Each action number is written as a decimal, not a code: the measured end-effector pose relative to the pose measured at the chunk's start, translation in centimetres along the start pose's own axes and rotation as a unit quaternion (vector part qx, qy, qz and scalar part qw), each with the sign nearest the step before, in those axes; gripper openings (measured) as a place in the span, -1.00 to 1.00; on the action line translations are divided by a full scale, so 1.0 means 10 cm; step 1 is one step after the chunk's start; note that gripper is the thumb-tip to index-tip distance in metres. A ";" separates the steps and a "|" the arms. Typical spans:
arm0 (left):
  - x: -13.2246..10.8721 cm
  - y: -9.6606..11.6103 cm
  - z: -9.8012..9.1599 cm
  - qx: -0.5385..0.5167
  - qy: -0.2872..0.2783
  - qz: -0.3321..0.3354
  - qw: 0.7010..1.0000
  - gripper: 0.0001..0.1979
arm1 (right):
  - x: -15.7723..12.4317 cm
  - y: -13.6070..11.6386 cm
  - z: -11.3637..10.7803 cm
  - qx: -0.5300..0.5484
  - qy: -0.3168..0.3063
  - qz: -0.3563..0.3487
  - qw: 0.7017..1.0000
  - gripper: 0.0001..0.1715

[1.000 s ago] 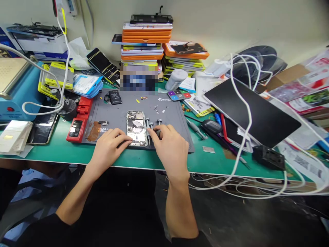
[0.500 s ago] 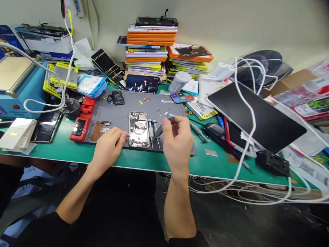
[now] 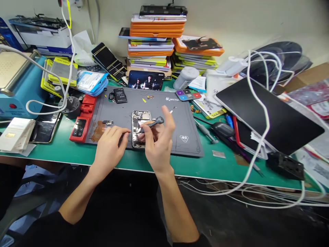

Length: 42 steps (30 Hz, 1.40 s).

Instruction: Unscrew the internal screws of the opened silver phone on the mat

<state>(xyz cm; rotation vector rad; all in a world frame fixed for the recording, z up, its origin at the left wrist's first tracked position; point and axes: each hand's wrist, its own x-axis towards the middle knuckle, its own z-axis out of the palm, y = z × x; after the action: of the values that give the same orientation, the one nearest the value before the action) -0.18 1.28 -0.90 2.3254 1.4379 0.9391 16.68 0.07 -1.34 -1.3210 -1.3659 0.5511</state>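
Note:
An opened phone body (image 3: 138,120) with bare internals lies on a grey repair mat (image 3: 187,127). My left hand (image 3: 110,145) rests on the mat at the phone's left edge, its fingertips against the frame. My right hand (image 3: 158,144) pinches a grey screwdriver (image 3: 151,124), whose tip points left over the phone's middle. A small black battery (image 3: 120,95) and loose small parts lie on the mat's far side.
A red tool box (image 3: 82,121) lies left of the mat, a blue machine (image 3: 15,85) farther left. Stacked orange and yellow boxes (image 3: 154,37) line the wall. A lit phone (image 3: 146,80) stands behind the mat. A dark tablet (image 3: 267,113) and white cables (image 3: 257,137) lie right.
My right hand picked a screwdriver from beside the phone, lifted it, then brought it left over the phone. The left hand stayed at the phone's left edge.

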 end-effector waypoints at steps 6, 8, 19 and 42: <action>0.00 0.01 -0.01 0.006 -0.011 0.007 1.000 -0.81 | -0.02 0.06 0.04 -0.043 -0.017 -0.024 0.999 -0.35; 0.00 0.01 -0.01 0.006 -0.014 0.006 1.000 -0.81 | -0.01 0.05 0.04 -0.054 -0.020 -0.023 0.998 -0.33; -0.01 0.01 -0.01 0.007 -0.014 0.014 1.000 -0.81 | 0.02 0.08 0.01 -0.103 -0.034 -0.107 0.988 -0.42; 0.01 0.01 0.03 0.030 -0.011 0.016 0.999 -0.86 | 0.01 0.03 0.00 -0.113 0.032 -0.104 0.988 -0.38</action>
<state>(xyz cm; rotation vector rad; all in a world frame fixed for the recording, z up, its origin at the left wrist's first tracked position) 0.16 1.38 -1.01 2.4009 1.4448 0.8877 16.85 0.21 -1.55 -1.3432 -1.5248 0.2153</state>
